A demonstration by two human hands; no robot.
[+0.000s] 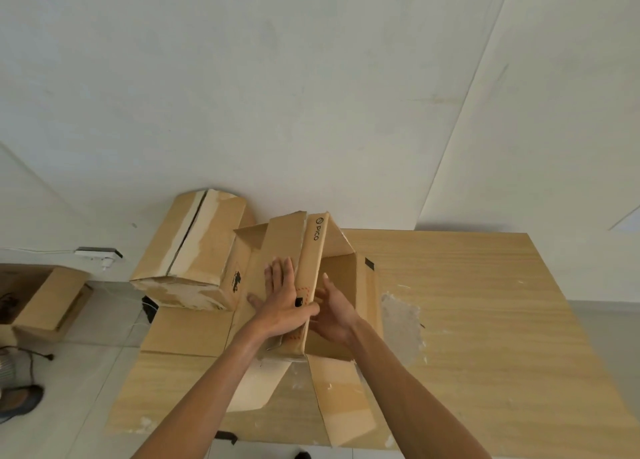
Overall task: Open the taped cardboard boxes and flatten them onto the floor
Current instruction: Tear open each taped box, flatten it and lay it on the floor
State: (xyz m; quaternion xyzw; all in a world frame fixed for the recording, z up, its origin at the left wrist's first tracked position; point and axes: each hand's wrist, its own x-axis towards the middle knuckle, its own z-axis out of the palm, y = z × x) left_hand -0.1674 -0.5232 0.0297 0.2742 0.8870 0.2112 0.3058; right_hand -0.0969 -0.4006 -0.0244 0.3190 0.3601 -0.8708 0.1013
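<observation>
Though open, creased brown cardboard box [312, 250]

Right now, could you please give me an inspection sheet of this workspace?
Surface: wooden board, light, with scuffed pale patches.
Job's things: PICO box open, one upright wall between both hands; second box beside it, seam split, tape remnants; third box open, on the floor.
Clutter: shoe on the tiles.
Hands: left hand flat on the wall's outer side; right hand against its inner side.
Cables: white cable to power strip; black cable on the floor.
Surroundings: pale wall, tiled floor.
</observation>
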